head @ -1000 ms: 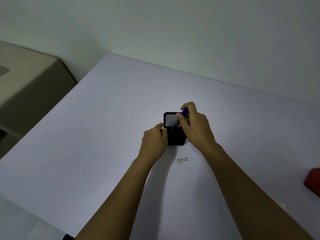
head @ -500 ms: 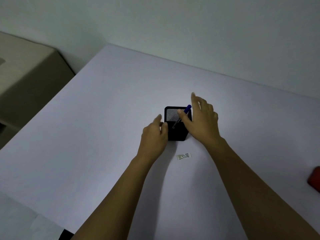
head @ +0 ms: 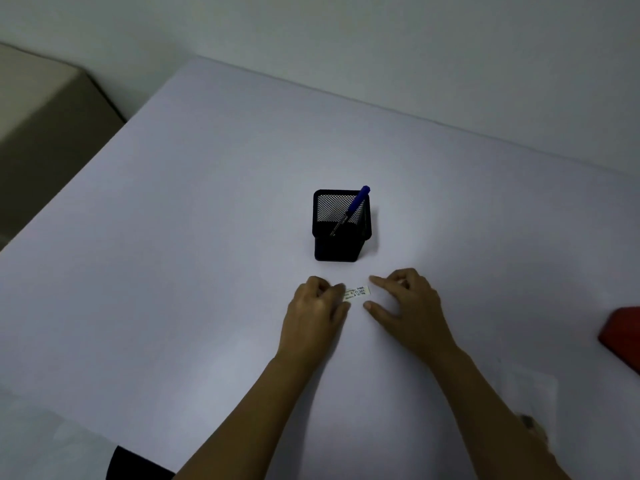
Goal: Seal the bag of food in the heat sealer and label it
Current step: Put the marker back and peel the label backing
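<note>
The label [head: 356,293] lies flat on the table [head: 173,271], in the middle of the view and between the two hands. It is a small white strip with a few lines of dark print, too small to read. Its long axis runs from about 9 to 3 o'clock, and the right end is tipped slightly toward 2. The left hand [head: 317,306] comes in from 7 o'clock with its fingers curled, and its fingertips cover the label's left end. I cannot tell whether they pinch the strip or only press on it. The right hand [head: 410,306] comes in from 5 o'clock and holds nothing. Its forefinger and thumb are spread wide, with the label's right end just beside the gap between them and untouched. The other fingers are tucked in. At 12 o'clock from the label, near but apart, stands a black mesh holder [head: 341,244]. A blue pen [head: 356,202] is in it with its cap up, leaning toward 1 o'clock. The print on its barrel is unreadable. The table is plain, pale and matte, under dim light. A red thing [head: 623,334] is cut off by the frame at 3 o'clock. A bare wall [head: 381,46] runs along the far edge, and a beige cabinet [head: 41,133] stands at 10 o'clock.
</note>
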{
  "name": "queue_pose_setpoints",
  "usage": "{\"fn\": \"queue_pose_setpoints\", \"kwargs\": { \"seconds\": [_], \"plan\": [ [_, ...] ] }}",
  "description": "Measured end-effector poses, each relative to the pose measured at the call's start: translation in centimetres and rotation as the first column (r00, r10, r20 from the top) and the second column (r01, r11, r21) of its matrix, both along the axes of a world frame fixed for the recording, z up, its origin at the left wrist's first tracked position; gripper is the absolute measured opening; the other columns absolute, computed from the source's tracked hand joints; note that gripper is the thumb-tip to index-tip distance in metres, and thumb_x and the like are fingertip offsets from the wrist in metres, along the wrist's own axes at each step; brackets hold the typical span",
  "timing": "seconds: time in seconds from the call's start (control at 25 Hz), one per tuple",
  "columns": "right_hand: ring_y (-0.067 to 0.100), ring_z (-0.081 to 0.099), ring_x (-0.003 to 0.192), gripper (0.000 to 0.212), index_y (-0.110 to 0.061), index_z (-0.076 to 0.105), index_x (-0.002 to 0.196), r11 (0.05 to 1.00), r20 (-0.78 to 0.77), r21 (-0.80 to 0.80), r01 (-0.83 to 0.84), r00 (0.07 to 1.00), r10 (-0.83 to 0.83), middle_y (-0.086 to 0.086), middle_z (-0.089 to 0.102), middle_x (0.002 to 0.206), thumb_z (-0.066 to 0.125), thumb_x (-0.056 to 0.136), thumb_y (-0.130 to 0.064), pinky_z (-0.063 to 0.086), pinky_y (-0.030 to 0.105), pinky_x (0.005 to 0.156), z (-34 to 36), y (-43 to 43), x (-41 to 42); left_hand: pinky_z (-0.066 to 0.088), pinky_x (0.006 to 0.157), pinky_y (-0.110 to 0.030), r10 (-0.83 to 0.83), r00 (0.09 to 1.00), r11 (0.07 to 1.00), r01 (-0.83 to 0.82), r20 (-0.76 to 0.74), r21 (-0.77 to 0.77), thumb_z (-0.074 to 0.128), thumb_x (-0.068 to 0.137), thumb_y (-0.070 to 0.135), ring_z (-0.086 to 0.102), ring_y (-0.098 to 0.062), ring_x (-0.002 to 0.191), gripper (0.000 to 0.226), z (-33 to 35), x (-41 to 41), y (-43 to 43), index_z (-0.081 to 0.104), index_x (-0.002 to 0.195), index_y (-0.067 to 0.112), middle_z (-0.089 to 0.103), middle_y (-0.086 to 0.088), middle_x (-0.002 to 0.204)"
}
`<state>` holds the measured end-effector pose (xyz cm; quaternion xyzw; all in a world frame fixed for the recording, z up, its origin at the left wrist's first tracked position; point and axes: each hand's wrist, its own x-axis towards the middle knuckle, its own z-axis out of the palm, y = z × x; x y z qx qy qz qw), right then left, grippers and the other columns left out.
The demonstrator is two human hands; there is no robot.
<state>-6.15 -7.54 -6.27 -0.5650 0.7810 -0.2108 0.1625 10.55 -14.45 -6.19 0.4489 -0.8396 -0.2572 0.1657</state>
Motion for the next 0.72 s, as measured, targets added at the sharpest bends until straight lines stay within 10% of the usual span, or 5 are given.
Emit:
{"fn": "queue_pose_setpoints", "kwargs": {
  "seconds": [0.72],
  "plan": [
    [0.009,0.059,0.075,0.010,-0.017,0.060,0.083,0.998,0.311,-0.063,-0.023,0.950,0.042,-0.006,0.065,0.078,0.069,0.081,-0.016,0.049,0.023,0.071,0.95,-0.43,0.87,0.049,0.067,-0.035,0.003,0.996,0.998,0.002,-0.090,0.061,0.064,0.082,0.008,0.055,-0.021,0.074,0.002,0.06,-0.64,-0.36,0.064,0.084,0.007,0.066,-0.008,0.080]
  ]
}}
